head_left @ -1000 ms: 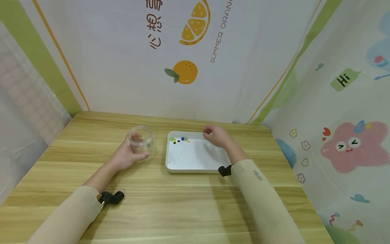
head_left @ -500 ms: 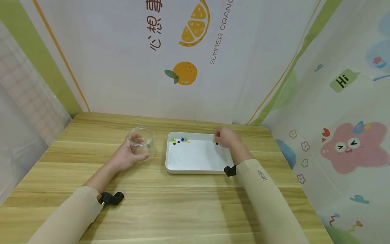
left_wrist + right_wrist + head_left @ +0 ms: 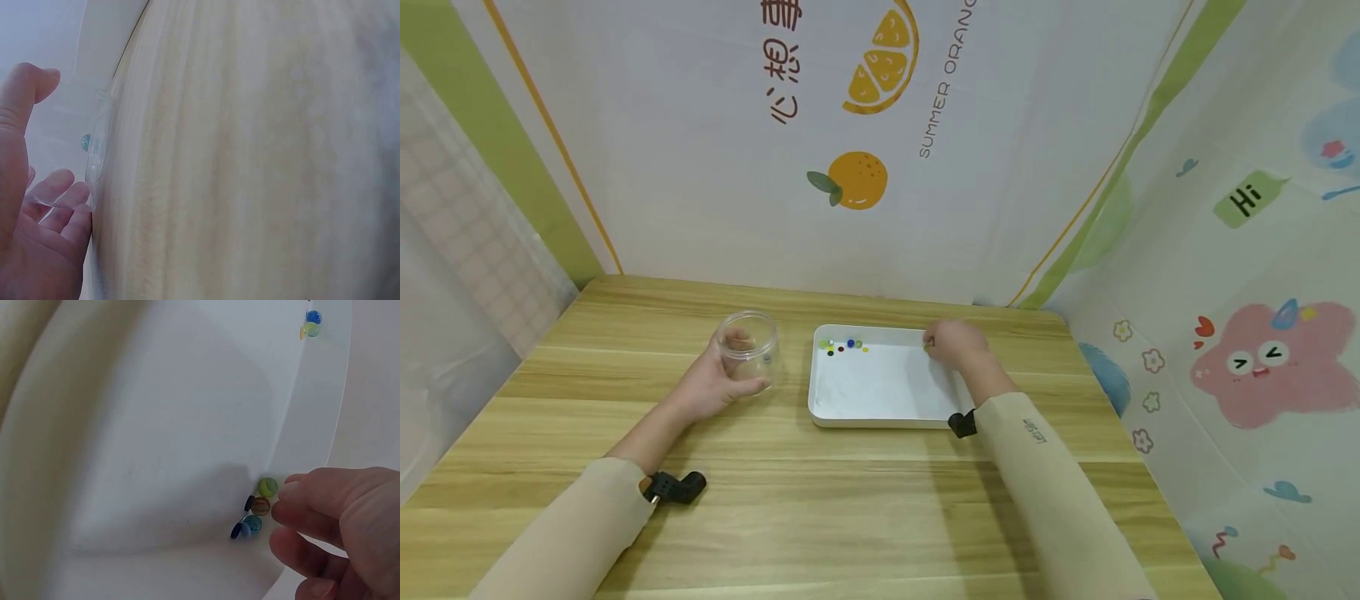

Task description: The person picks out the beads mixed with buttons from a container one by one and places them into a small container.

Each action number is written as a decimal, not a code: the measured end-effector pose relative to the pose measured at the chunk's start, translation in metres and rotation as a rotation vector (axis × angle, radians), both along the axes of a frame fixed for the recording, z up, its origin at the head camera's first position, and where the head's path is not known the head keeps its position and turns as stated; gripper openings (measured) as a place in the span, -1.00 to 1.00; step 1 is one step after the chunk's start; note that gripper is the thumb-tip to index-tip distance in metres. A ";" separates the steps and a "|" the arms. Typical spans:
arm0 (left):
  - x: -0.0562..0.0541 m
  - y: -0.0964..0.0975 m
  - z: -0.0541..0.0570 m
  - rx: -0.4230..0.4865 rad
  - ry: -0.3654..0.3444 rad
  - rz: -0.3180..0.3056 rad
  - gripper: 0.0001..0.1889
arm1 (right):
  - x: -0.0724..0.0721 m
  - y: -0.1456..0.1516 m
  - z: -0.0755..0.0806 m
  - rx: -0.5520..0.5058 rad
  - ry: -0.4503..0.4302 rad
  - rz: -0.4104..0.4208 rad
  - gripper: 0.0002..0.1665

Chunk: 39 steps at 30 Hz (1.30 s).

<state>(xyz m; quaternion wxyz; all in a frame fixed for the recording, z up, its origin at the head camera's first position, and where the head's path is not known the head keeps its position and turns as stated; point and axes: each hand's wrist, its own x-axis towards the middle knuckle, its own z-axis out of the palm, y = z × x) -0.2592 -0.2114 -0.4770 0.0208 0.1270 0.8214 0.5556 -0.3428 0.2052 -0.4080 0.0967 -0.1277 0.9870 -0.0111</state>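
Observation:
My left hand grips a clear plastic jar by its side, left of the white tray. One teal marble shows low inside the jar. Over the tray's far right corner, my right hand reaches down with bent fingers. In the right wrist view, its thumb and fingertips are beside a green marble and a brown striped marble, with nothing visible between them. A teal marble, a pale blue piece and small black discs lie clustered there.
At the tray's far left corner lie a blue marble, a green marble and several small yellow and dark pieces. The tray has a raised rim and stands on a wooden table. A printed curtain hangs behind.
My right hand has moved rightward along the tray's far side, then slightly down and left, covering more of the corner marbles. The left hand keeps the jar in place.

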 end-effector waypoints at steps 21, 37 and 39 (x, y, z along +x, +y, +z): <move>0.000 0.000 -0.001 0.014 -0.009 -0.002 -0.06 | 0.005 0.000 -0.002 -0.020 -0.057 -0.007 -0.65; 0.000 0.000 -0.001 0.016 -0.010 -0.001 -0.07 | 0.000 0.009 -0.007 -0.153 -0.011 0.004 -0.80; 0.000 0.000 -0.001 0.012 -0.013 -0.001 -0.08 | -0.001 0.011 -0.007 -0.186 -0.005 -0.002 -0.78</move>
